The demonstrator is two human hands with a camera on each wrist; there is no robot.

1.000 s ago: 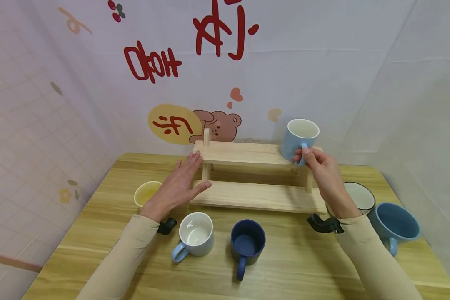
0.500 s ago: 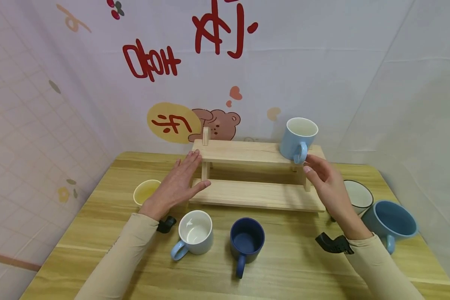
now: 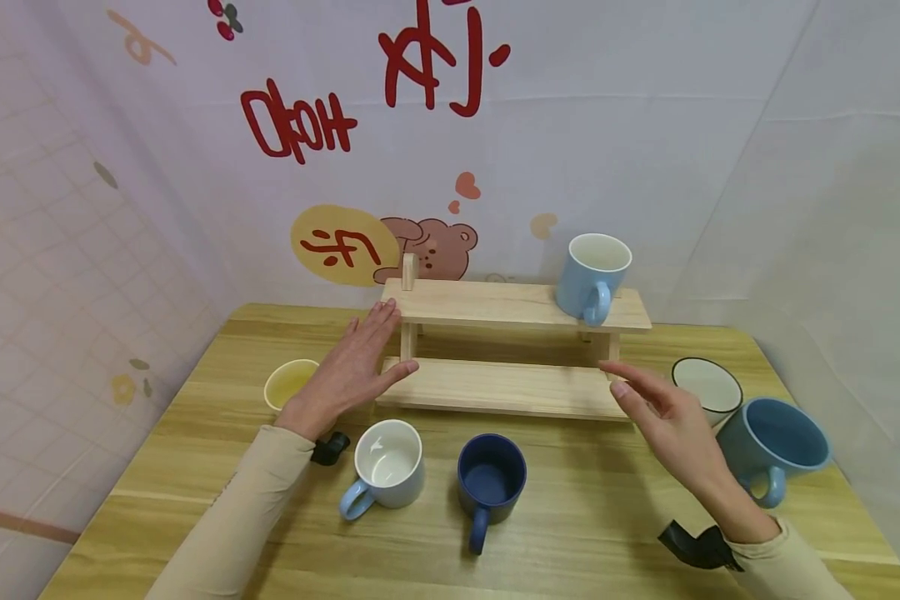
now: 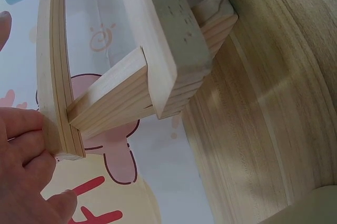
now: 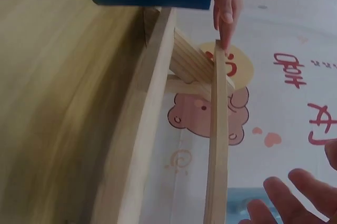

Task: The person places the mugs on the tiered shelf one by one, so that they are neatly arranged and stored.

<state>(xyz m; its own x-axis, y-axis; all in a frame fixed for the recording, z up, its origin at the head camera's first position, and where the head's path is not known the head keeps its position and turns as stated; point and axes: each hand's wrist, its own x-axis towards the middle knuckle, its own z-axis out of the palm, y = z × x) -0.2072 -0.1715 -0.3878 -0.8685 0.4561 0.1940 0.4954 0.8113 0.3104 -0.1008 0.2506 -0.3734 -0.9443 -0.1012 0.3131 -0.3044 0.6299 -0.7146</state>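
A light blue mug point(image 3: 583, 287) stands upright at the right end of the top board of a two-tier wooden rack point(image 3: 487, 302), its handle facing front. My right hand point(image 3: 675, 429) holds nothing. Its fingers are loosely extended in front of the rack's right end, below the mug and apart from it. Fingers of my left hand point(image 3: 348, 371) rest against the left end of the top board, which the left wrist view shows up close. In front of the rack stand a white mug with a light blue handle point(image 3: 401, 483) and a dark blue mug point(image 3: 492, 479).
A yellow cup point(image 3: 285, 385) stands on the wooden table point(image 3: 570, 533) beside my left hand, partly hidden by it. On the right are a white dark-rimmed cup point(image 3: 708, 387) and a wide blue mug point(image 3: 783, 442). A printed cloth point(image 3: 645, 167) hangs behind.
My right hand has let go of the light blue mug's handle and drawn back down and to the right. The mug stays on the top board. My left hand keeps its place.
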